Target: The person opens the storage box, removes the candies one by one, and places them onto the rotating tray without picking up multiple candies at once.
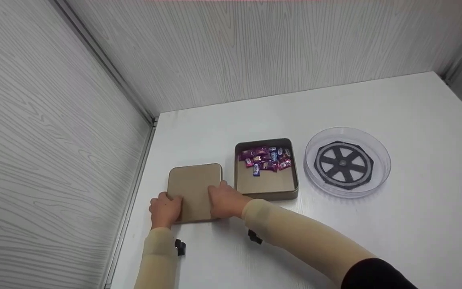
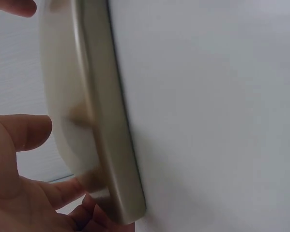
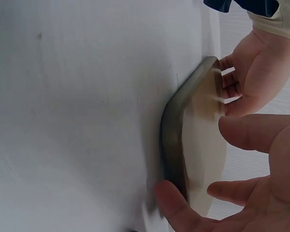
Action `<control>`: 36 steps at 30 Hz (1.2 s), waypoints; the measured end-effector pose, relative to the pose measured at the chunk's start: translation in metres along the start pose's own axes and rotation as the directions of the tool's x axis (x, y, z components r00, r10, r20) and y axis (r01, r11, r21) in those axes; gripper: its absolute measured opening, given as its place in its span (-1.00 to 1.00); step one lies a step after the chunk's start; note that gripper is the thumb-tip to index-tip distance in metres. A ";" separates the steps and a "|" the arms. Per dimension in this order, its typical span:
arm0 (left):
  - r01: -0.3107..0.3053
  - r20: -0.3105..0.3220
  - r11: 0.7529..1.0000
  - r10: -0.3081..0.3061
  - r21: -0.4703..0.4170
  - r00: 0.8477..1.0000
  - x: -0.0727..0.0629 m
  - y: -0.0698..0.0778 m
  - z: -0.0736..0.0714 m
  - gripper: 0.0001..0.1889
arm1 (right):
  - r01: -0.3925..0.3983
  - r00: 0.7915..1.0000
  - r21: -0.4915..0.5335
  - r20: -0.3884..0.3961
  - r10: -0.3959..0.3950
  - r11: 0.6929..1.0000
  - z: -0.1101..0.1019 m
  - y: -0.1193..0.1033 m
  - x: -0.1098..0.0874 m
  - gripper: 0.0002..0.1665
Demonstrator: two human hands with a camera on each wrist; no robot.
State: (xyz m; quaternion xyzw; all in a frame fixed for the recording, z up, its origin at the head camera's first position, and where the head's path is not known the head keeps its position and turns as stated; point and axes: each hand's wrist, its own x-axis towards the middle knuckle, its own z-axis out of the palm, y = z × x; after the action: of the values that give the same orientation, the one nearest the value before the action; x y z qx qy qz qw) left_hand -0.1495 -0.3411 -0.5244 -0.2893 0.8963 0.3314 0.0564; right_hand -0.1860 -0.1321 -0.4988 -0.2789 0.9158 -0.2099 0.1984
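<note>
A square, gold-coloured tin lid [image 1: 193, 190] lies flat, top face up, with a hand at either side. My left hand [image 1: 166, 208] is at its left edge; in the left wrist view, the thumb [image 2: 36, 130] stands off the top face while other fingers are against the rim. At the right edge is my right hand [image 1: 227, 200]. The right wrist view has its thumb [image 3: 241, 133] and a finger extended over the lid, another finger beside the rim; contact is unclear. An open gold tin [image 1: 267, 184] holds small wrapped candies [image 1: 269, 165] beside the right hand.
On the right stands a round clear dish [image 1: 385, 176] with a dark spoked pattern in it. The white table [image 1: 415, 224] meets wood-grain panels at the left [image 1: 54, 140] and the back [image 1: 255, 48].
</note>
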 end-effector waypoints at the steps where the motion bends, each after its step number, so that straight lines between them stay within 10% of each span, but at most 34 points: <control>1: -0.001 0.000 1.000 0.001 0.006 1.000 0.000 0.001 0.000 -0.30 | -0.003 1.000 -0.001 -0.001 0.003 1.000 0.000 0.000 0.000 -0.48; 36: -0.160 -0.127 0.941 0.205 0.299 0.970 -0.008 0.013 0.015 -0.42 | 0.049 0.998 -0.086 -0.041 -0.052 0.995 0.016 0.012 -0.013 -0.60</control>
State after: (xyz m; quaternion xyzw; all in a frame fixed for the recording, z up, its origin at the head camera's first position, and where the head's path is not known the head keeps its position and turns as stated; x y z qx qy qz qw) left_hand -0.1511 -0.3203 -0.5262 -0.2185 0.9594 0.1782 -0.0037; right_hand -0.1738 -0.1197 -0.5154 -0.3057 0.9206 -0.1817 0.1613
